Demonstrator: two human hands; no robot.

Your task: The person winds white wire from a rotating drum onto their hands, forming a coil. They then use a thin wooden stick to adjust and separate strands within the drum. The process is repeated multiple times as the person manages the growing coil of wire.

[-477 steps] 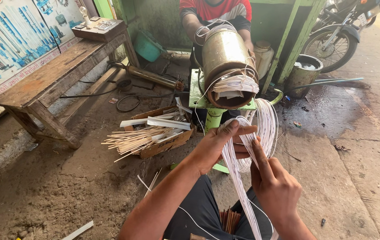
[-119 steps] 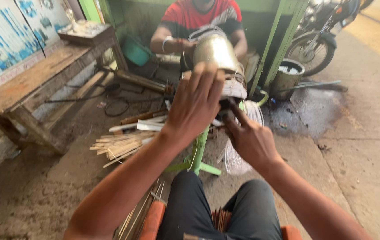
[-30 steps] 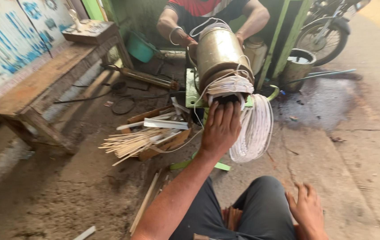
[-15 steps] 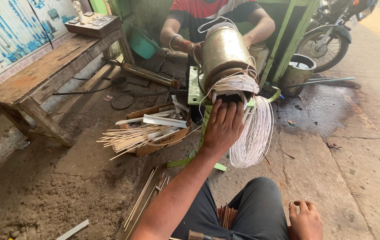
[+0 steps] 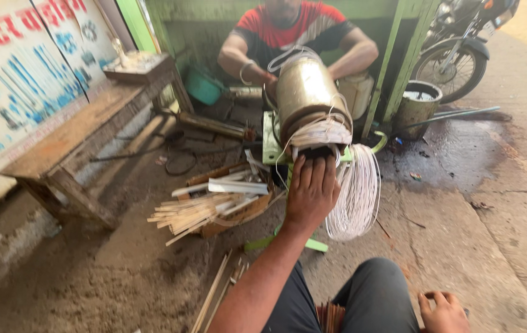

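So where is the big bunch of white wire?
In the head view, the white wire hangs in loops just right of the left hand, under the end of the metal cylinder, above the concrete floor.

The person's left hand (image 5: 311,191) and forearm were bare, with no sleeve, watch or ring in view. The right hand (image 5: 444,312) was bare too (partly cropped). Dark grey trousers (image 5: 362,302) covered the legs.

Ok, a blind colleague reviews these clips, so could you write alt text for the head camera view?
The person's left hand presses against the open end of a metal cylinder wound with white wire, which hangs in loops beside it. Their right hand rests by the knee. A second person sits behind the cylinder, and wooden sticks lie on the ground.
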